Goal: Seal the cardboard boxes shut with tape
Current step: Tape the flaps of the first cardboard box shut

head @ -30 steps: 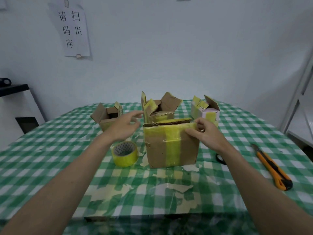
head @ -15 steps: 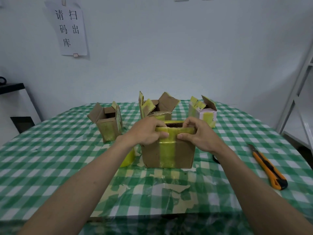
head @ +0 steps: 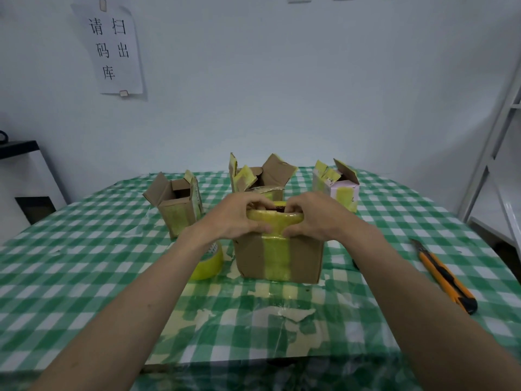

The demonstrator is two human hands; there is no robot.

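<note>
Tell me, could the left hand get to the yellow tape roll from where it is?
Probably yes. The tape roll lies on the table just under the left forearm, nothing covering it. But the left hand grips the front box's flap, so it must let go first.

Wall sheet (head: 112, 49): 请扫码出库
</note>
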